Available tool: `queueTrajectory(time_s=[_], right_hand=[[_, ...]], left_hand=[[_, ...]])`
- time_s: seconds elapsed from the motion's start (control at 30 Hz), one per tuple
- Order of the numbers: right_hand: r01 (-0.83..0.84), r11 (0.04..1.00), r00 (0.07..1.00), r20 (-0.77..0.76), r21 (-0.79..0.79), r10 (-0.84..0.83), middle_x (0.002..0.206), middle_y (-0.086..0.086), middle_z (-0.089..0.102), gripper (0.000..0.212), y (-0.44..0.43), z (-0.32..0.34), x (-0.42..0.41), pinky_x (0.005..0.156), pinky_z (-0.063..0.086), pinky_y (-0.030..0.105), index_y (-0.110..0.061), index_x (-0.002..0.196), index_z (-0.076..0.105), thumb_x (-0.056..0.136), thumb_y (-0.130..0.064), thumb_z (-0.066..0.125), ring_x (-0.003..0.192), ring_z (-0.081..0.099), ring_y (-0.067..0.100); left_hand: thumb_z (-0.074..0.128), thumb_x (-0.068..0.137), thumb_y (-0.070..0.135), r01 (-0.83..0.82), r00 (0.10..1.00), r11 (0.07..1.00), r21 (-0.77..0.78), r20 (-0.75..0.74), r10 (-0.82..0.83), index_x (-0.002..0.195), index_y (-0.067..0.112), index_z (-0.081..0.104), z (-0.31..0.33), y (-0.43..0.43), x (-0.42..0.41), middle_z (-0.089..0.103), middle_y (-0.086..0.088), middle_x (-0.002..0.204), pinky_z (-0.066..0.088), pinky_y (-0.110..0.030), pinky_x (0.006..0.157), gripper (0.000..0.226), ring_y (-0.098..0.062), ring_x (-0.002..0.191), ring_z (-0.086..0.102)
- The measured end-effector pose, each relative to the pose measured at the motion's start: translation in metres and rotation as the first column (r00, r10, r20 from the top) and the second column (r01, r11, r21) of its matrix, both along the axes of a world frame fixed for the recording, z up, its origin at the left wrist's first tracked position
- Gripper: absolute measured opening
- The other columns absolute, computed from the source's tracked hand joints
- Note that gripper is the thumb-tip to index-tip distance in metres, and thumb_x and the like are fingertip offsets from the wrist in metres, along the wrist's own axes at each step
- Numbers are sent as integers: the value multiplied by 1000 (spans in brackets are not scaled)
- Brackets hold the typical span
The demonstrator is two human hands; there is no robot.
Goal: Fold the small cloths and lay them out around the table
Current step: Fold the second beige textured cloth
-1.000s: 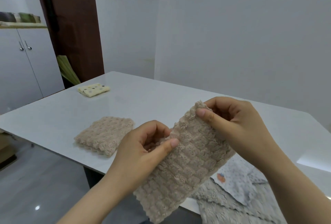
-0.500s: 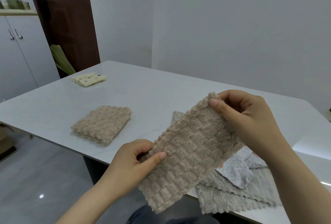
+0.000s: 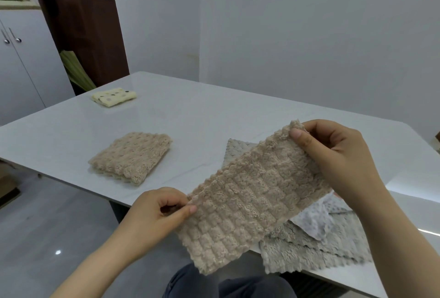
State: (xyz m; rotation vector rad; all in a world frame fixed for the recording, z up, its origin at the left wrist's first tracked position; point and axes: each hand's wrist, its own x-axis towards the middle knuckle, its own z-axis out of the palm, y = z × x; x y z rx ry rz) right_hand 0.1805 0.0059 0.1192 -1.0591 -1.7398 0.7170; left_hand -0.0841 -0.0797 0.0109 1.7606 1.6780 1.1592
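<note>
Grey cloths [image 3: 309, 250] lie below held beige strip [image 3: 250, 197] (folded cloth [image 3: 131, 157] on L).

A white cabinet [image 3: 28, 71] stands beside a dark brown door [image 3: 81, 12], a green bundle [image 3: 76, 70] leaning between them.

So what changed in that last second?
The left hand drew away from the right hand, toward the person, stretching the fluffy beige cloth strip out longer. Both still pinch it. The folded beige cloth, yellow spotted cloth and grey cloth pile lie unmoved.

Wider gap between left hand [image 3: 154, 212] and right hand [image 3: 333, 155], beige cloth [image 3: 250, 200] flatter, tauter.
</note>
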Motion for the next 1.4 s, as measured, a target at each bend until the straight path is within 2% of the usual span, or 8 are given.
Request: queueTrajectory(time_s=[0.13, 0.5, 0.67, 0.8, 0.9, 1.1, 1.27, 1.4], right_hand=[[28, 1000, 999, -20, -2, -28, 82, 26, 64, 17, 2, -5, 5, 64, 42, 32, -16, 76, 70, 87, -30, 67, 65, 54, 25], [105, 994, 993, -56, -1, -105, 80, 26, 63, 20, 4, -18, 16, 66, 42, 30, -14, 77, 68, 88, -30, 65, 64, 52, 28], [158, 987, 983, -97, 19, -156, 74, 4, 67, 18, 5, -30, 20, 57, 45, 16, -18, 73, 67, 89, -25, 65, 61, 57, 10], [194, 981, 981, 22, 15, -194, 74, 9, 67, 19, 16, -49, 22, 57, 42, 22, -18, 73, 67, 89, -27, 65, 66, 57, 23], [202, 979, 974, 114, -43, -196, 68, 14, 63, 21, 24, -65, 24, 56, 40, 28, -15, 73, 67, 90, -28, 63, 60, 53, 22], [230, 970, 968, 120, -82, -220, 55, 0, 51, 24, 25, -77, 29, 52, 33, 27, -16, 71, 63, 92, -29, 61, 47, 43, 5], [244, 968, 967, 87, -58, -238, 63, 7, 58, 22, 27, -75, 27, 57, 37, 29, -18, 74, 64, 92, -31, 61, 56, 47, 16], [248, 966, 968, 42, -72, -246, 74, 23, 64, 22, 26, -73, 28, 66, 49, 43, -17, 77, 65, 92, -33, 61, 71, 59, 39]], left_hand=[[71, 80, 30, -56, 998, 997, -54, 7, 57, 61, 27, 69, 1, -4, -5, 65, 11, 63, 43, -14, 57, 19, -3, 58, 58], [66, 77, 36, -197, 969, 980, 38, 157, 189, 62, 13, 65, 19, -7, -13, 48, 9, 47, 34, -12, 48, 28, -4, 46, 41], [71, 70, 38, -272, 945, 960, 70, 205, 253, 67, 21, 68, 24, -2, -15, 55, 13, 51, 34, -11, 47, 18, -3, 46, 39], [76, 71, 31, -199, 954, 973, -116, 205, 220, 74, 28, 75, 21, 11, -23, 68, 12, 65, 43, -21, 61, 5, -9, 58, 56], [76, 75, 28, -83, 983, 959, -271, 136, 124, 77, 30, 75, 13, 19, -26, 73, 5, 77, 48, -16, 64, 2, -9, 69, 65], [72, 80, 34, -170, 974, 957, -236, 104, 199, 74, 15, 66, 0, 30, -22, 60, -1, 60, 41, -23, 57, 20, -8, 55, 49], [64, 88, 27, -232, 951, 958, -169, 170, 260, 78, 13, 57, -9, 34, -9, 42, 9, 47, 32, -18, 44, 18, -4, 43, 35], [68, 83, 30, -373, 877, 922, -101, 284, 386, 94, 19, 59, -6, 33, 1, 61, 2, 66, 42, -19, 56, 18, -10, 59, 54]])
